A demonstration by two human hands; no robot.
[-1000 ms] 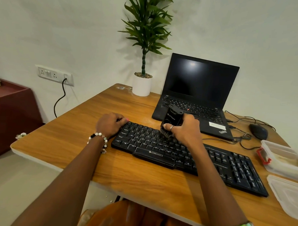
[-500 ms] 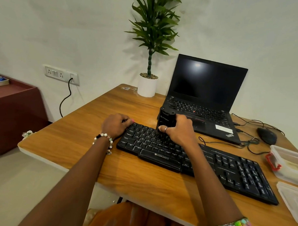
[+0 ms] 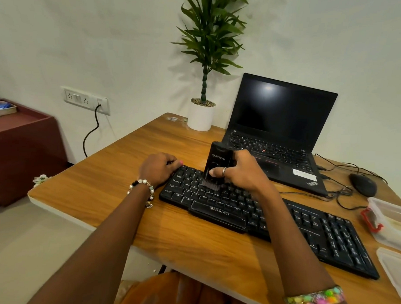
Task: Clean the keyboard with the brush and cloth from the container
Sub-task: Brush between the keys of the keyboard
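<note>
From the head camera, my right hand grips the black brush upright, thumb across its front, bristles down on the upper-left letter keys of the keyboard. My left hand rests curled on the keyboard's far left corner, holding nothing that I can see. The keyboard's front edge reads ZEBRONICS. The brush body carries a logo too blurred to read. Behind it, the open laptop says ThinkPad. The container sits open at the table's right edge.
</note>
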